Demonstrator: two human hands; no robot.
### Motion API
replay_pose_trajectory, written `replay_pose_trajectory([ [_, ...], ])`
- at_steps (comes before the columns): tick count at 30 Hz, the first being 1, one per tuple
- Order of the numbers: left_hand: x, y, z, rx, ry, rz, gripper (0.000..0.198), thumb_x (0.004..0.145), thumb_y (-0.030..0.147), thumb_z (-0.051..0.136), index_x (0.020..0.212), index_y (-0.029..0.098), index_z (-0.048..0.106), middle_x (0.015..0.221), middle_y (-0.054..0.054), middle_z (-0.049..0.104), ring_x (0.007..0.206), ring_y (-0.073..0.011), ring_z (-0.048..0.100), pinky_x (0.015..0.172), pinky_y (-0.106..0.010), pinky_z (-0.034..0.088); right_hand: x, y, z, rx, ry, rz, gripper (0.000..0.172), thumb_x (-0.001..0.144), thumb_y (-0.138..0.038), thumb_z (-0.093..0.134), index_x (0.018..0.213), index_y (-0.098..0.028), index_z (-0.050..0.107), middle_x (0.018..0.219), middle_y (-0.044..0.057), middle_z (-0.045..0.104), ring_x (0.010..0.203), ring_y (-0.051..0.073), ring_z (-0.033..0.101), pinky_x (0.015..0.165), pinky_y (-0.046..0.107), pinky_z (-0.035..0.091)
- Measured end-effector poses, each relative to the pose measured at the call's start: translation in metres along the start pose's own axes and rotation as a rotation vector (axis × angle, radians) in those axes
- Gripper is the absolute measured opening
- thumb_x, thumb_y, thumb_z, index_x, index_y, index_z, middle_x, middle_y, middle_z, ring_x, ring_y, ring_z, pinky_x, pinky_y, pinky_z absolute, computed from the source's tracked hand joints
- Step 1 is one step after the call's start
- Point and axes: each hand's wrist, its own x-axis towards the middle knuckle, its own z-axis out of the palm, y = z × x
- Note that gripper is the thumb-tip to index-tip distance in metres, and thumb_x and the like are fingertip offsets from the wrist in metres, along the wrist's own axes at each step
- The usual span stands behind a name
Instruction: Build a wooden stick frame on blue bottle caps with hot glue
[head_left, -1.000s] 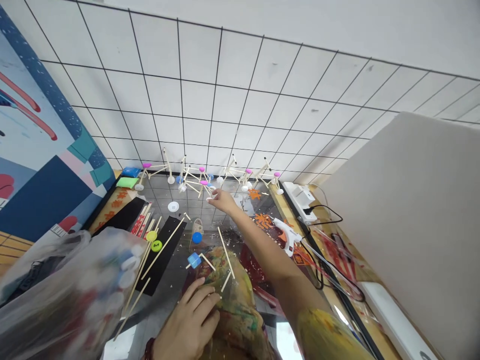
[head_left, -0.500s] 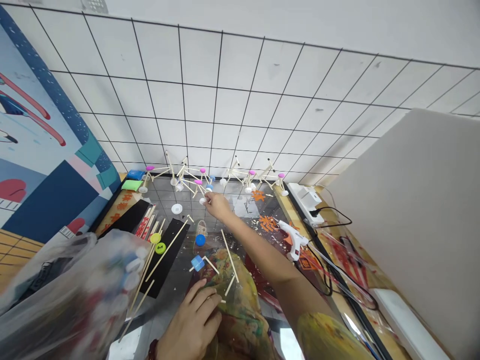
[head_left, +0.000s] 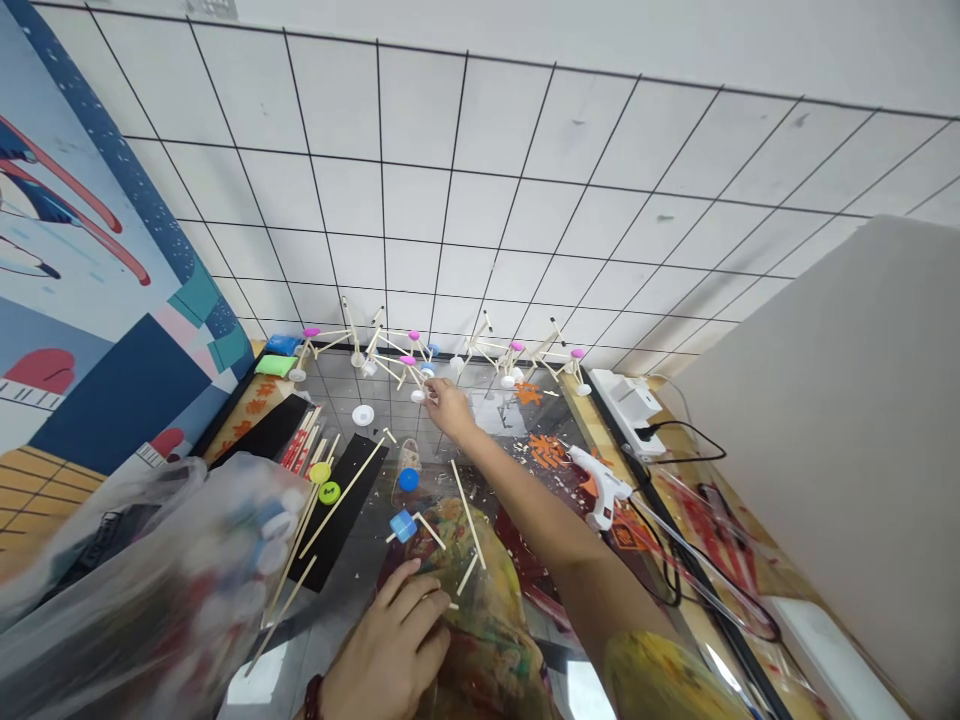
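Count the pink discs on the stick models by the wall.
5: one pink disc at the row's left end; two beyond the right hand, one behind the other; two farther right. Others may be hidden.

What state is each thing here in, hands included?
Right hand: fingers pinched on the front stick model
Front stick model: assembled
Left hand: palm down, fingers slightly spread
Glue gun: lying on its side
White adapter: plugged into the power strip
White cap: lying flat, unattached
Plastic bag: filled

The front stick frame [head_left: 407, 361] has shifted left.
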Motion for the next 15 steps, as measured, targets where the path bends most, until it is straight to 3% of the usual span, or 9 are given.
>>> replay_pose_trajectory([
  [8,0.001,0.002,-0.003,-0.027,-0.024,-0.007,0.015,0.09,0.013,0.053,0.089,0.018,0.067,0.106,-0.006,0.067,0.11,-0.0206,0.056,0.112,-0.047,0.041,-0.014,0.002,-0.011,-0.027,0.004,0.034,0.037,0.086,-0.02,0.064,0.122,-0.018,0.062,0.116,0.01,0.067,0.092,0.019,0.067,0.083,0.03,0.05],
  [12,0.003,0.004,-0.01,-0.048,-0.052,-0.012,0.021,0.087,0.009,0.051,0.097,0.018,0.067,0.11,-0.007,0.067,0.113,-0.0217,0.055,0.112,-0.049,0.041,-0.035,-0.001,-0.052,-0.064,-0.007,0.016,0.023,0.09,-0.02,0.058,0.11,-0.019,0.07,0.111,0.009,0.071,0.094,0.02,0.067,0.083,0.03,0.048],
  [15,0.006,0.006,-0.017,-0.057,-0.066,0.001,0.03,0.086,0.007,0.048,0.109,0.016,0.066,0.112,-0.008,0.067,0.113,-0.0224,0.055,0.111,-0.05,0.041,-0.073,-0.003,-0.093,-0.092,-0.003,0.0,0.018,0.091,-0.022,0.057,0.096,-0.022,0.074,0.101,0.007,0.075,0.094,0.022,0.068,0.082,0.032,0.047],
])
